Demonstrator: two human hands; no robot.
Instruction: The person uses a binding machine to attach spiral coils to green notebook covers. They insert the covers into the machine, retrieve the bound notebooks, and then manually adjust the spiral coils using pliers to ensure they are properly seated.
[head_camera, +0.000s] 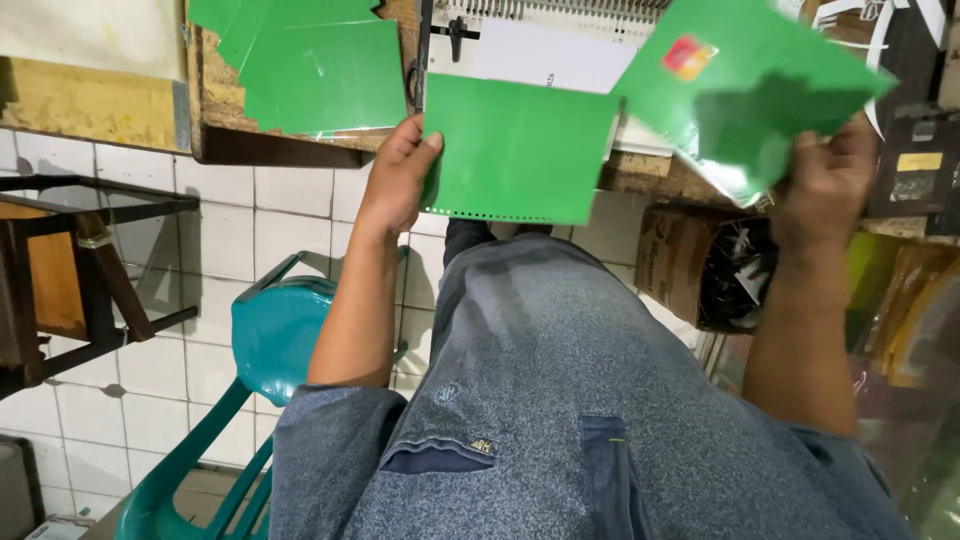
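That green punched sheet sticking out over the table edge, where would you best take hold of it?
Pinch the green punched sheet at its left edge, coming from the left, as the left hand does. That edge overhangs the table freely, and gripping there avoids the punched holes along the near edge.

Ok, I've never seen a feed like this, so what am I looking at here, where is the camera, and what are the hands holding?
There is no machine: this is one picture from a camera worn on a person's head, looking down past their grey shirt at their two bare hands. The left hand grips the edge of a green sheet with a row of punched holes. The right hand holds up a second green cover in clear wrap. On the wooden worktop lie a stack of green sheets and a comb binding machine with white paper. A teal plastic chair stands below on the white tiled floor, and a cardboard box sits under the bench.
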